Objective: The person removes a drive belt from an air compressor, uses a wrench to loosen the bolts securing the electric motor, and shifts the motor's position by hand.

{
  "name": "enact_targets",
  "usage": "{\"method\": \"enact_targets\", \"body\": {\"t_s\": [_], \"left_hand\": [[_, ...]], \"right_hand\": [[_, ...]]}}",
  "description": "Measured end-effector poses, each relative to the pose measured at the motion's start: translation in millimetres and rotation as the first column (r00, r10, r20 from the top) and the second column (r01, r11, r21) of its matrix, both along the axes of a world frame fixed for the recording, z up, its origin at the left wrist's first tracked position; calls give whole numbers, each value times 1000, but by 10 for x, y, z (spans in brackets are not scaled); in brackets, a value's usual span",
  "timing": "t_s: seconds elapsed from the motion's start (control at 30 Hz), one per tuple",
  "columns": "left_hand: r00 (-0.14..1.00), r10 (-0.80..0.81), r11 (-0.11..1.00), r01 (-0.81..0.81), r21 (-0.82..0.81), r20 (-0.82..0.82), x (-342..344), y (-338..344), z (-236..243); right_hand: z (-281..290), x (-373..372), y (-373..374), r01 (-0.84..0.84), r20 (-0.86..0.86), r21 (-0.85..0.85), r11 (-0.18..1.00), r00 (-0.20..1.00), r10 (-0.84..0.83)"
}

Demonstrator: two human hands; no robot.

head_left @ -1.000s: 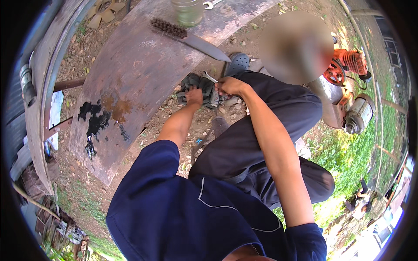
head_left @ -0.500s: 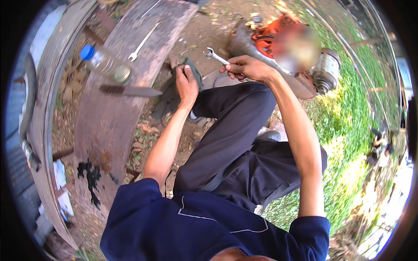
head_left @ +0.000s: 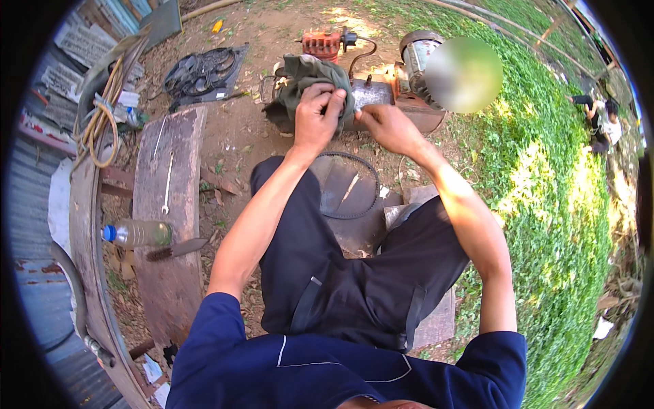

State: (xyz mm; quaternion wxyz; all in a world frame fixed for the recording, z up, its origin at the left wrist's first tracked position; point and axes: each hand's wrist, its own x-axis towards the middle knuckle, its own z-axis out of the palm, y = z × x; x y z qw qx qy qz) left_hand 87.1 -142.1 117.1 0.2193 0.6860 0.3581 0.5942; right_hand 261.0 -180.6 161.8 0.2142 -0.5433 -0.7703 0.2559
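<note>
Left grip (head_left: 317, 124) clutching dark green cloth (head_left: 293, 90), right grip (head_left: 392, 128) beside it; bottle (head_left: 144, 234), brush (head_left: 178, 248) on wooden plank (head_left: 167, 290)

The fingertips of the left hand (head_left: 319, 119) are lost in the folds of the cloth (head_left: 291, 95), whose bulk also hides the lower part of the pump (head_left: 321, 46) and one end of the tank (head_left: 371, 95), while whatever sits between the fingertips of the right hand (head_left: 392, 128) is too small to tell. A round blurred patch (head_left: 463, 75) covers what lies beside the motor (head_left: 415, 58), and the trousers (head_left: 354, 286) hide part of the belt (head_left: 371, 177). The lower edge cuts off the shirt (head_left: 340, 368), and the far-off person's (head_left: 606, 126) hands are too small to make out.
</note>
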Motion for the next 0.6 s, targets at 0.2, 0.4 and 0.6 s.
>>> {"method": "enact_targets", "body": {"t_s": [0.2, 0.4, 0.6], "left_hand": [[922, 34, 971, 61, 232, -386, 257, -5, -24], [845, -350, 925, 243, -292, -404, 142, -229, -231], [803, -563, 699, 336, -631, -196, 140, -208, -551]], "right_hand": [[-34, 254, -227, -86, 41, 66, 994, 996, 84], [-164, 367, -418, -185, 227, -37, 982, 956, 188], [-215, 513, -415, -239, 129, -181, 954, 956, 264]]}}
